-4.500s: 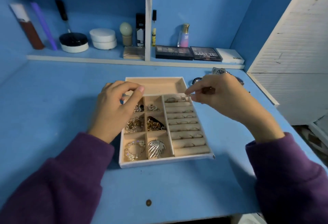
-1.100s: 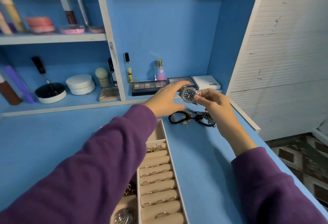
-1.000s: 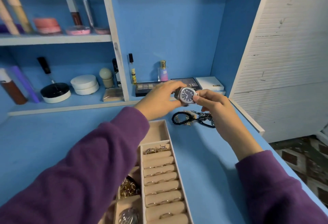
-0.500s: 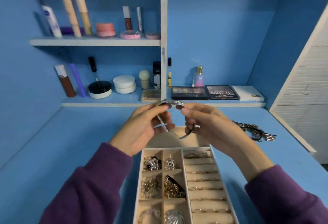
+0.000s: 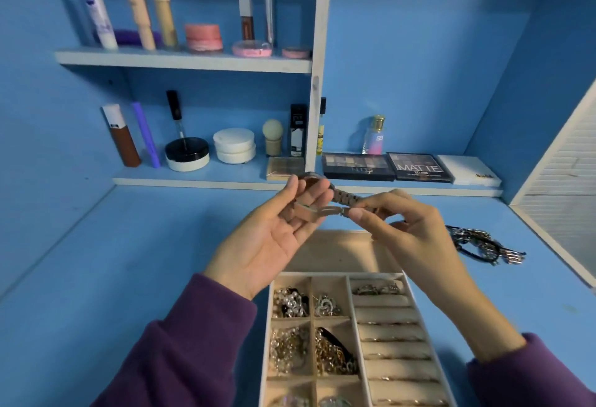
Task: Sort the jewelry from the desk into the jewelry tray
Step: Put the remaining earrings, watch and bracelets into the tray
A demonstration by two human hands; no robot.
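A silver metal-band watch hangs in the air above the far end of the beige jewelry tray. My left hand, palm up, holds the watch's case end at its fingertips. My right hand pinches the band's clasp end. The tray's small compartments hold earrings and chains, and its right side has ring rolls with several rings. The long far compartment shows bare beige lining. A tangle of dark bracelets lies on the blue desk to the right of the tray.
Behind the hands a low shelf carries eyeshadow palettes, a perfume bottle, white jars and brushes. An upper shelf holds tubes and pink compacts. A white louvred door borders the desk on the right.
Both hands picked the watch up from the desk's right side and carried it over the tray. Now the band is stretched out between the hands and the view has tilted down a little.
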